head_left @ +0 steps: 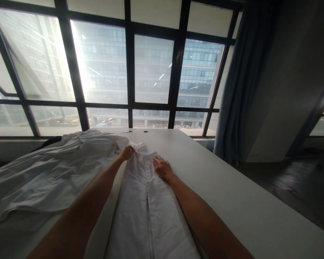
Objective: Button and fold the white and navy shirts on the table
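Note:
A white shirt [136, 208] lies lengthwise before me, its collar end far from me and its front slit running down the middle. At the collar end's left corner, my left hand [127, 153] is closed in a pinch on the fabric. Opposite it, my right hand [162, 167] rests on the shirt just right of the neck opening, fingers stretched out and lying on the cloth. Some bunched fabric shows beyond the collar, between the two hands. Both forearms reach along the sides of the shirt.
The shirt is on a white table [218, 187] whose right edge runs diagonally. To the left, a heap of crumpled white cloth [56, 169] covers that side. Behind stand large black-framed windows [129, 72]; a blue-grey curtain [234, 93] hangs at the right.

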`<state>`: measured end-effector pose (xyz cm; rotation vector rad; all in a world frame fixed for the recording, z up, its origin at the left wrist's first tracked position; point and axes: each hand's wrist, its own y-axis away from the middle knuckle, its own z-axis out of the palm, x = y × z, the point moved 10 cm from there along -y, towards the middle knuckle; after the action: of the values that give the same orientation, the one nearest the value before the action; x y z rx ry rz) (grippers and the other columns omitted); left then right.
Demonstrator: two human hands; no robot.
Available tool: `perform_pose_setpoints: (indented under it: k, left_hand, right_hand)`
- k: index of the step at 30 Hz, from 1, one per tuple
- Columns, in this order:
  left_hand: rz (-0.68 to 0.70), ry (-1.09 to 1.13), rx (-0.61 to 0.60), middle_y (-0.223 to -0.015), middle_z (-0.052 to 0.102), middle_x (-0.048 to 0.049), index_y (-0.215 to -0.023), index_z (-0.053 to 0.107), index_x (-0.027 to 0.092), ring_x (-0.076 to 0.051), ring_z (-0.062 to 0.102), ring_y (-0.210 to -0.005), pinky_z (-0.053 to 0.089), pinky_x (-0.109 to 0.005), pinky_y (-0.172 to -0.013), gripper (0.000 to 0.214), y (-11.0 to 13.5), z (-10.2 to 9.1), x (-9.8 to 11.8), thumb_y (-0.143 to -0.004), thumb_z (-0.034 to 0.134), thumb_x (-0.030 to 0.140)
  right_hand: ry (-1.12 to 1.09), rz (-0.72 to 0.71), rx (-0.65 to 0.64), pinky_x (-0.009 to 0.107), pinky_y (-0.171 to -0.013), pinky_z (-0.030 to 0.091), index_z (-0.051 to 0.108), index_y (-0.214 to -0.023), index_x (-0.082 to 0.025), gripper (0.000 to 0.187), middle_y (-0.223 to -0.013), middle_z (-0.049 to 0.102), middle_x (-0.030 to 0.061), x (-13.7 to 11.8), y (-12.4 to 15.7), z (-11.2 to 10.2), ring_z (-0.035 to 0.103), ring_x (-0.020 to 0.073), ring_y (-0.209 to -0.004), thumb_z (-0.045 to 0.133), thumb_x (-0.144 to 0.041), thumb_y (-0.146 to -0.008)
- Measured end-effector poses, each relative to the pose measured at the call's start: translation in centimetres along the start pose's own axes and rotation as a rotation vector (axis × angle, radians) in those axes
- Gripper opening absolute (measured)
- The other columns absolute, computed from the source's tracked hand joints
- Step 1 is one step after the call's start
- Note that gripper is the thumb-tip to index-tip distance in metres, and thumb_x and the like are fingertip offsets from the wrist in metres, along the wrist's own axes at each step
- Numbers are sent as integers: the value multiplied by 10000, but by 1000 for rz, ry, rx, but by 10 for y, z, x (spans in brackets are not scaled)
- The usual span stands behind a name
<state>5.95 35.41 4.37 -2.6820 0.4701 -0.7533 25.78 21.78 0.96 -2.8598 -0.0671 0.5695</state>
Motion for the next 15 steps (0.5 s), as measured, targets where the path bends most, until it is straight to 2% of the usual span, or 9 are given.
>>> perform_pose_setpoints:
  k: [2, 4, 6, 8, 13, 15]
  left_hand:
    - [-13, 9, 14, -898, 714, -81, -1029, 702, 139, -180, 651, -775, 486, -235, -619, 301, 1, -4, -3, -897, 497, 316]
    - [-21, -3, 2, -882, 722, -87, -990, 713, 141, -189, 654, -786, 493, -246, -649, 273, 6, -4, -6, -876, 537, 315]
    - [-23, -28, -21, -868, 729, -102, -915, 725, 134, -213, 661, -823, 502, -277, -731, 217, 15, -1, -9, -833, 598, 289]
    - [-19, -46, -23, -954, 729, -130, -926, 727, 129, -243, 659, -919, 493, -315, -833, 225, 24, 0, -8, -841, 594, 288]
    - [-70, -149, 52, -1258, 628, -171, -1229, 633, 150, -302, 573, -1172, 445, -408, -980, 474, 43, -10, 5, -991, 305, 396]
    - [-49, -218, 40, -1364, 557, -185, -1325, 561, 130, -339, 509, -1256, 410, -448, -1023, 528, 53, -11, 16, -981, 317, 447]
  right_hand:
    - [-4, 0, 4, 444, -1160, 218, 522, -1399, -240, 502, -1546, 391, 49, -2, 1, -2, 363, 212, -1397, 266, -403, -999]
    - [12, 3, -10, 459, -1160, 213, 516, -1403, -239, 508, -1546, 391, 48, -2, 2, -1, 364, 213, -1395, 253, -398, -999]
    - [41, 12, -43, 471, -1160, 205, 520, -1399, -246, 512, -1550, 385, 43, -2, 1, 2, 352, 221, -1402, 251, -410, -996]
    - [63, 20, -77, 480, -1161, 196, 525, -1395, -263, 514, -1557, 374, 32, -1, 1, 6, 336, 232, -1412, 246, -420, -993]
    - [105, 21, -99, 496, -1164, 171, 482, -1429, -257, 528, -1569, 351, 29, -1, 1, 10, 287, 246, -1434, 241, -425, -990]
    - [123, 22, -65, 491, -1167, 162, 467, -1439, -239, 530, -1567, 353, 38, -2, 1, 7, 276, 240, -1437, 251, -412, -987]
